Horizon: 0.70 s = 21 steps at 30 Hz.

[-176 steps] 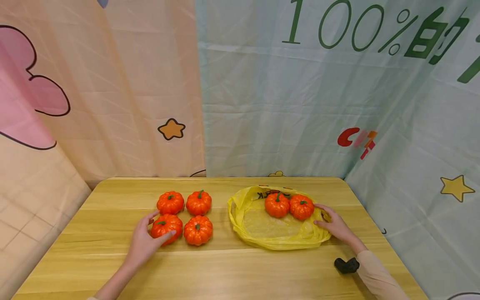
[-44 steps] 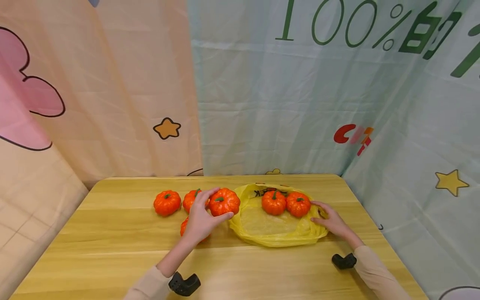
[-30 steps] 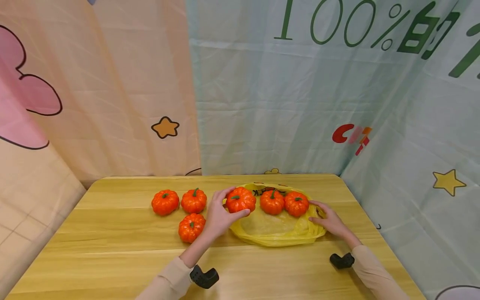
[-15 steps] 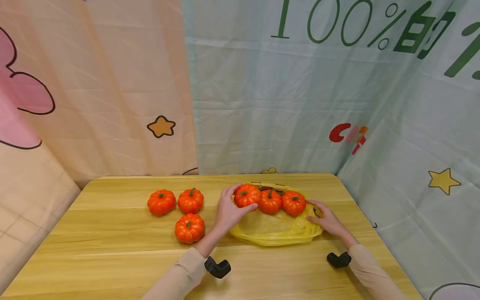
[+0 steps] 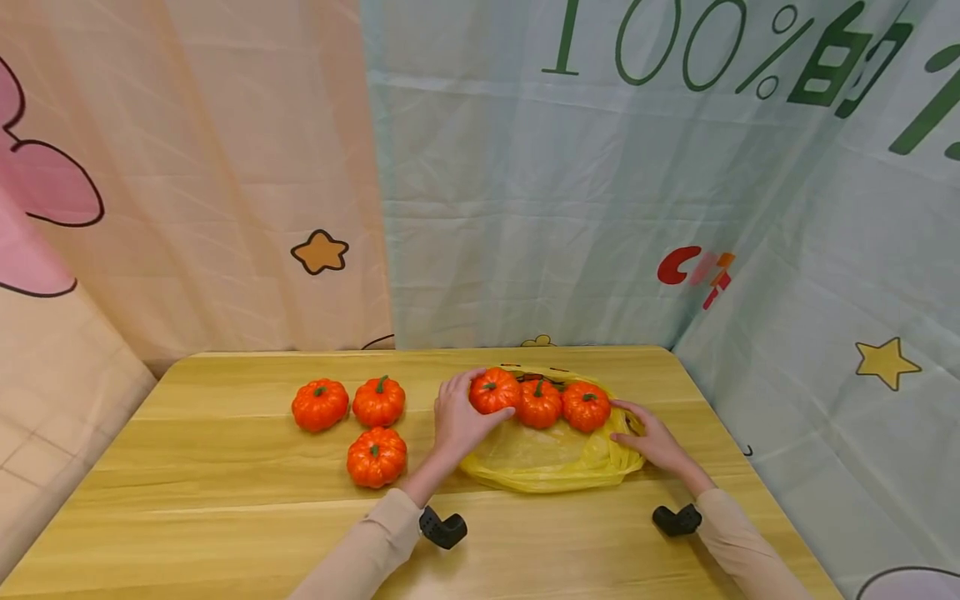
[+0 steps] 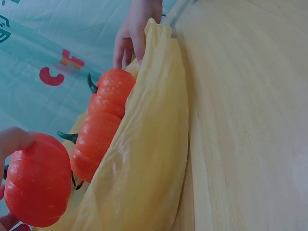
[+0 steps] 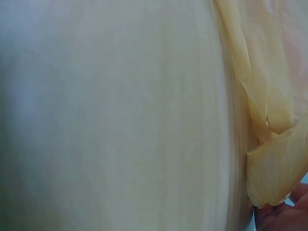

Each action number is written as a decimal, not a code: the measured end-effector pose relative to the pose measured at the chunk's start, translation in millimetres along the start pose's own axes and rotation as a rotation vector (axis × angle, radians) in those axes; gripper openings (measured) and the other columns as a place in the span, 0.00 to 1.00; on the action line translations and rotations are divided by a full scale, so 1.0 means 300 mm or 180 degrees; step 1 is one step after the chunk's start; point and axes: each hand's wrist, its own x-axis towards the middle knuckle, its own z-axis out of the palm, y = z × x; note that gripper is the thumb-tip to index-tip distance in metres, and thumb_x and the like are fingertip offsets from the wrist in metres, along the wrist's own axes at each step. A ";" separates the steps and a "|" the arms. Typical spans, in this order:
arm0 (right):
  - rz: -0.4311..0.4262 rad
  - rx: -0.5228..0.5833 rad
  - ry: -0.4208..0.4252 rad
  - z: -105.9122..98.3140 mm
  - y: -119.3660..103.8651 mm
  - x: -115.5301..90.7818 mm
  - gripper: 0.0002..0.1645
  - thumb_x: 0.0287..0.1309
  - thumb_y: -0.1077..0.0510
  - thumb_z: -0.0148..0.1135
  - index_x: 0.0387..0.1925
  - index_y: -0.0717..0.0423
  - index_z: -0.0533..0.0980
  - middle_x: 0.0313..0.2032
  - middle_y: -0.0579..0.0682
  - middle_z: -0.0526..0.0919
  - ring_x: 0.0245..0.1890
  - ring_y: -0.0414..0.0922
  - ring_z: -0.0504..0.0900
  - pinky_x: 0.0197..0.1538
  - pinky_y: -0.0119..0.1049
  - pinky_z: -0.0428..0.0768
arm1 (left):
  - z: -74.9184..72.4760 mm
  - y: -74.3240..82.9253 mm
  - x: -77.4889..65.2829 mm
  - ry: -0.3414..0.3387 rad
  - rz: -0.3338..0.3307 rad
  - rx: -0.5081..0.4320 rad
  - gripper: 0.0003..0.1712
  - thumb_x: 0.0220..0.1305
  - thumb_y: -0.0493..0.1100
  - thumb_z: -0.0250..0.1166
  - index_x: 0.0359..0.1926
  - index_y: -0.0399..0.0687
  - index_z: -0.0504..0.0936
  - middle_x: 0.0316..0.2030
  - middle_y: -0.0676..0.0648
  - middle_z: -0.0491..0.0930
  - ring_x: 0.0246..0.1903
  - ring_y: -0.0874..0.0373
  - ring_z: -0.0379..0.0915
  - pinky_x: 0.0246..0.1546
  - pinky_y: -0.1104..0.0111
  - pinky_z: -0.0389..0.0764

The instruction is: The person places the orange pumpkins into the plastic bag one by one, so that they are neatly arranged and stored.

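Observation:
My left hand grips a small orange pumpkin with a green stem, thumb on the near side and fingers behind. That pumpkin is at the left end of an open yellow plastic bag. Inside the bag two similar pumpkins, a middle one and a right one, sit side by side. In the left wrist view the held pumpkin is close to the pair. At the bag's right side, my right hand holds the rim; the right wrist view shows its fingertips partly hidden by the bag.
Three more pumpkins stand left of the bag on the wooden table: a far-left one, one beside it and a nearer one. Black devices are strapped at both wrists. Printed curtains hang behind the table.
My left hand has taken the near-left pumpkin from the group and carried it right to the bag's left end. In the last half second it barely moves. My right hand stays at the bag's rim.

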 end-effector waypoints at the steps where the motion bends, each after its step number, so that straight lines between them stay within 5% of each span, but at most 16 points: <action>1: 0.0003 -0.0001 0.0000 0.000 0.000 0.000 0.34 0.58 0.62 0.64 0.64 0.68 0.65 0.64 0.69 0.67 0.67 0.67 0.59 0.66 0.64 0.58 | 0.002 -0.003 0.001 0.0004 0.0013 0.0015 0.39 0.41 0.52 0.79 0.57 0.50 0.76 0.57 0.43 0.76 0.56 0.46 0.65 0.56 0.49 0.66; 21: -0.0026 -0.0030 0.0019 0.010 0.012 0.002 0.34 0.58 0.62 0.63 0.64 0.68 0.64 0.64 0.70 0.67 0.67 0.68 0.58 0.65 0.66 0.57 | 0.026 -0.040 0.011 -0.0022 0.0194 0.0501 0.38 0.40 0.53 0.79 0.55 0.51 0.77 0.53 0.44 0.77 0.53 0.47 0.65 0.54 0.51 0.66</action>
